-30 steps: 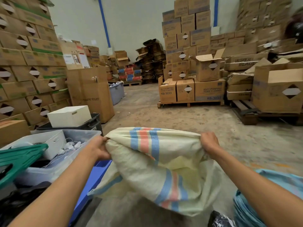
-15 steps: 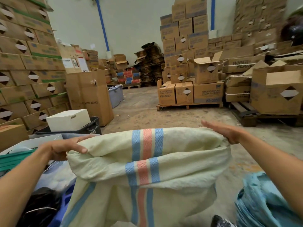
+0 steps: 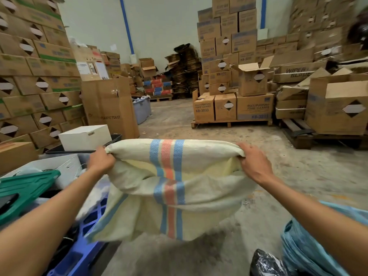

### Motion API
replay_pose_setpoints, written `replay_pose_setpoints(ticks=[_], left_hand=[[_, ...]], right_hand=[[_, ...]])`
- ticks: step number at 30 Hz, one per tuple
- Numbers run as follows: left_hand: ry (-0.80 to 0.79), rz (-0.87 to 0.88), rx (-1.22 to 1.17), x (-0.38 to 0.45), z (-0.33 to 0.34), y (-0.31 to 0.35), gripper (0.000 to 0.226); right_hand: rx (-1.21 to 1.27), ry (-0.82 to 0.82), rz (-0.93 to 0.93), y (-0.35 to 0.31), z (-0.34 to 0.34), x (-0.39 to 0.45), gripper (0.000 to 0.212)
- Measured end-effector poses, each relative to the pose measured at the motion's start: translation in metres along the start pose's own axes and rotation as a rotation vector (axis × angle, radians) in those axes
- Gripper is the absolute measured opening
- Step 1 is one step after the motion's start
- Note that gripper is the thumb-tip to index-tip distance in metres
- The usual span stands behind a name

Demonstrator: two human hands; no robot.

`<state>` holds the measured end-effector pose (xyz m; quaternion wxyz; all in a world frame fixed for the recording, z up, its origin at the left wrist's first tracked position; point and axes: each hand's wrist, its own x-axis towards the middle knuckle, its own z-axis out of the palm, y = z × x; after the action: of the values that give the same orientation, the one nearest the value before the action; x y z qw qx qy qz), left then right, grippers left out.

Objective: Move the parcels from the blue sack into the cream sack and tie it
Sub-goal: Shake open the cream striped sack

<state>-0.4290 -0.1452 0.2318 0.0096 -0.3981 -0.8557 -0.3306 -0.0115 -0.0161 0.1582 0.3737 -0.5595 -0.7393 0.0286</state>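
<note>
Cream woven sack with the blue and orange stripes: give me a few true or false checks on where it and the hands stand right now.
1. Both hands grip the cream woven sack at its top edge. True: the left hand and the right hand each hold a corner.
2. The sack's mouth is tied shut. False: it is held spread wide, untied.
3. The crumpled blue plastic sack sits to the person's right, low in view. True.
4. The cream sack lies flat on the concrete floor. False: it hangs from the hands, held up.
5. The right hand holds a parcel. False: it holds only the sack's edge.
</note>
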Motion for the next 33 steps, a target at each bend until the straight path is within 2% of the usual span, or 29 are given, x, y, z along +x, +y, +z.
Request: replay_pose_setpoints(ticks=[3, 5, 8, 10, 12, 14, 15, 19, 20, 21, 22, 25, 27, 28, 30, 31, 33], left_hand=[[-0.266, -0.360, -0.624, -0.019, 0.010, 0.022, 0.020], [-0.429, -0.541, -0.829, -0.029, 0.010, 0.032, 0.013], [-0.559, -0.573, -0.986, -0.039, 0.014, 0.028, 0.018], [-0.599, -0.550, -1.041, -0.042, 0.017, 0.015, 0.025], [-0.593, -0.533, -1.126, -0.040, 0.015, 0.004, 0.027], [-0.542, -0.527, -1.158, -0.040, 0.007, -0.006, 0.021], [-0.549, -0.507, -1.161, -0.039, 0.003, -0.012, 0.018], [-0.651, -0.337, -1.163, -0.043, -0.019, -0.036, 0.027], [-0.687, -0.320, -1.145, -0.043, -0.027, -0.040, 0.038], [-0.690, -0.320, -1.106, -0.041, -0.034, -0.044, 0.060], [-0.677, -0.334, -1.035, -0.035, -0.041, -0.048, 0.079], [-0.667, -0.337, -0.870, -0.023, -0.058, -0.047, 0.088], [-0.788, -0.255, -0.773, -0.023, -0.067, -0.039, 0.115], [-0.873, -0.184, -0.713, -0.024, -0.070, -0.034, 0.122], [-0.998, -0.061, -0.558, -0.029, -0.070, -0.025, 0.112], [-0.988, -0.025, -0.473, -0.028, -0.068, -0.025, 0.097], [-0.860, 0.062, -0.303, -0.025, -0.057, -0.023, 0.073]], right_hand=[[0.257, -0.081, 0.369, -0.002, 0.013, -0.009, 0.016], [0.632, -0.213, 0.671, -0.002, 0.010, -0.013, 0.018], [1.179, -0.447, 0.877, 0.011, -0.004, -0.016, 0.027], [1.277, -0.566, 0.830, 0.022, -0.015, -0.019, 0.024], [1.258, -0.682, 0.721, 0.035, -0.026, -0.021, 0.030], [1.166, -0.784, 0.640, 0.051, -0.040, -0.019, 0.070], [1.151, -0.848, 0.624, 0.058, -0.048, -0.019, 0.082], [1.106, -0.842, 0.603, 0.069, -0.076, -0.010, 0.097], [1.086, -0.819, 0.586, 0.070, -0.080, -0.007, 0.104], [1.066, -0.817, 0.558, 0.071, -0.085, -0.003, 0.107], [1.041, -0.825, 0.515, 0.072, -0.090, 0.002, 0.107], [0.903, -0.841, 0.400, 0.075, -0.096, 0.014, 0.100], [0.800, -0.782, 0.393, 0.077, -0.088, 0.019, 0.080], [0.770, -0.736, 0.391, 0.078, -0.082, 0.020, 0.065], [0.728, -0.687, 0.380, 0.078, -0.073, 0.020, 0.047], [0.673, -0.683, 0.348, 0.077, -0.069, 0.019, 0.042], [0.440, -0.643, 0.243, 0.073, -0.060, 0.016, 0.029]])
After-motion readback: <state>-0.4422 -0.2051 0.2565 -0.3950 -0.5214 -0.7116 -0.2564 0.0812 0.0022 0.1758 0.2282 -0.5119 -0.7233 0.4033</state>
